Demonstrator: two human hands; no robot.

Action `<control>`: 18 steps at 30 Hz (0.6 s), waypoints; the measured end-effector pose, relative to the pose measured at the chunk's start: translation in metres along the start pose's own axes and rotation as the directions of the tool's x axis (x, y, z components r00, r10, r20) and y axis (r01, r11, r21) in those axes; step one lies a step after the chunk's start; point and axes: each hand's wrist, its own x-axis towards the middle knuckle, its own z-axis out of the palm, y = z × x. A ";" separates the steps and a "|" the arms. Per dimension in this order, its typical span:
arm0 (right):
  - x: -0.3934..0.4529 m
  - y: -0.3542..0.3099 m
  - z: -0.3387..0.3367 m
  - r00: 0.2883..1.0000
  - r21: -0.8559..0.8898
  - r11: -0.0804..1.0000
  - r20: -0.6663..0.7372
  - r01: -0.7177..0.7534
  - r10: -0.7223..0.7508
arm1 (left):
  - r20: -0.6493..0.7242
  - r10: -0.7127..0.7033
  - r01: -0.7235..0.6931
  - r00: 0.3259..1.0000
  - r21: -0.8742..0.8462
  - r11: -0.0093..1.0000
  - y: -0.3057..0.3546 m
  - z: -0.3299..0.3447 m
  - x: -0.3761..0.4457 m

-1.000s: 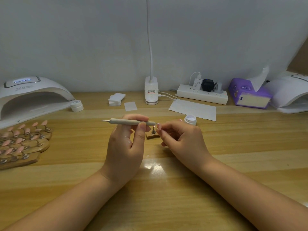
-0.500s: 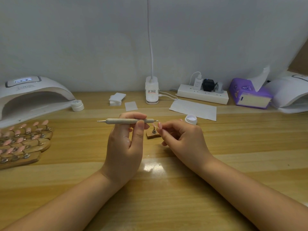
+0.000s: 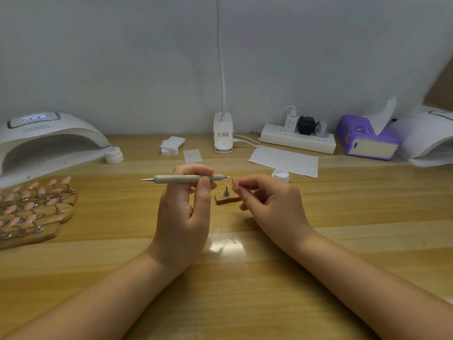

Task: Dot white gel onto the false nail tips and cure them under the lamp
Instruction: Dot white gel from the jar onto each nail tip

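Left hand: the left hand (image 3: 182, 214) is up over the middle of the table (image 3: 245, 303), thumb and fingers curled round the dotting tool (image 3: 186, 178), which lies level with its fine metal tip pointing right.
Right hand: the right hand (image 3: 272, 204) sits just right of it, fingers curled in; whether the fingertips (image 3: 235, 184) pinch anything is too small to tell.
Tip gap: the tool's right tip is just short of those fingertips, apart by a sliver.
Single stand: a small wooden base with one pink nail tip (image 3: 226, 192) stands on the table between and just beyond the two hands.
Gel pot: the open white gel jar (image 3: 281, 174) is far of the right hand, beside the near edge of a paper sheet (image 3: 284, 161).
Nail racks: rows of pink tips on wooden holders (image 3: 31, 209) run off the left edge.
Lamp: the curing lamp (image 3: 46, 141) sits far left, its mouth facing the table, a closed white jar (image 3: 113, 155) at its right corner.
Back edge: wipes stack (image 3: 171, 145), desk lamp base (image 3: 222, 133), power strip (image 3: 297, 141), purple tissue box (image 3: 365, 141) line the wall.
Open room: bare wood stretches near of the hands, with only the forearms crossing it.
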 end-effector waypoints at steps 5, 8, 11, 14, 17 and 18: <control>-0.001 -0.001 0.000 1.000 -0.012 1.000 0.008 0.005 -0.005 | 0.009 -0.008 0.008 1.000 0.007 1.000 -0.001 0.000 0.000; 0.000 -0.001 0.000 1.000 -0.020 1.000 0.010 0.006 -0.006 | 0.013 0.003 -0.003 1.000 0.020 1.000 -0.001 0.000 0.000; 0.000 -0.002 -0.001 1.000 -0.024 1.000 0.014 0.004 -0.004 | 0.018 0.024 -0.024 1.000 0.026 0.999 0.001 0.000 0.001; 0.000 -0.003 -0.001 1.000 -0.020 1.000 0.013 0.001 -0.001 | 0.027 0.039 -0.040 0.999 0.021 0.999 0.002 0.000 0.001; 0.000 -0.003 -0.001 1.000 -0.017 1.000 0.018 -0.005 0.005 | 0.032 0.038 -0.039 0.999 0.013 0.999 0.002 0.001 0.002; 0.000 -0.003 -0.001 1.000 -0.016 1.000 0.021 -0.006 0.007 | 0.032 0.037 -0.037 0.999 0.011 0.999 0.002 0.001 0.002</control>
